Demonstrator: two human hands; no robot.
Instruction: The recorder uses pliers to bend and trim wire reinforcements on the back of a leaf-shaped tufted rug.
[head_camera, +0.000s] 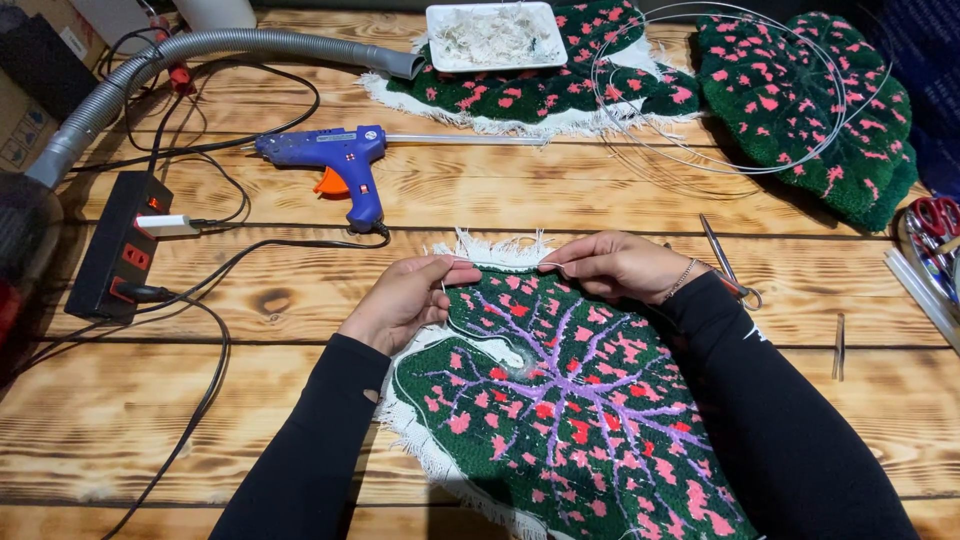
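Both hands pinch a thin wire (500, 263) along the far edge of the leaf rug (570, 400), left hand (405, 300) and right hand (620, 265) apart to keep it taut. Glue gun (340, 160) lies toward the tabletop (300, 290)'s far edge, within reach.

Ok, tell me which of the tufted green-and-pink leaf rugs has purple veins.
The leaf-shaped rug held at its top edge by both hands; the two rugs at the table's far edge show only pink spots on green.
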